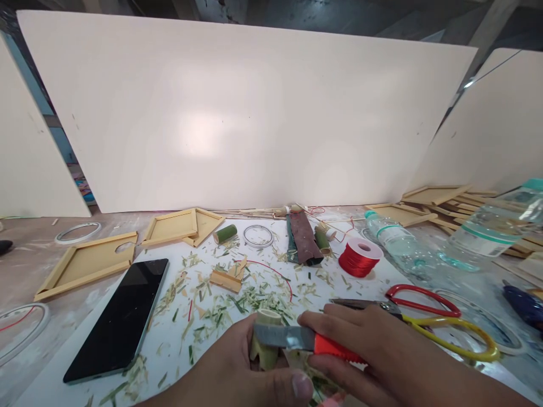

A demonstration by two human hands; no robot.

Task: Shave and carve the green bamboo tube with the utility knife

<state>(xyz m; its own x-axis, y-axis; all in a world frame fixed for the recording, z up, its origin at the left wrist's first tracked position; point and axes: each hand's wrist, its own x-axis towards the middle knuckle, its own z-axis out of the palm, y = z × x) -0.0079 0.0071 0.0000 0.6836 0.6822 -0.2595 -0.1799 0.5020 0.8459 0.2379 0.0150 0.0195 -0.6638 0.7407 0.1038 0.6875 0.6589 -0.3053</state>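
My left hand [229, 367] is closed round a short green bamboo tube [265, 339], holding it upright at the near edge of the table. My right hand [373, 350] grips a knife by its orange-red handle [335, 349]. The knife's grey blade [278, 336] lies across the side of the bamboo tube near its top. Green and pale bamboo shavings [220, 305] are scattered over the white sheet just beyond both hands.
A black phone [121, 316] lies at the left. Scissors [424, 316] with red and yellow handles, a red thread spool [360, 257], two water bottles [399, 243], wooden trays [89, 263], bamboo pieces [224, 233] and tape rings [258, 236] lie around. White boards [237, 113] stand behind.
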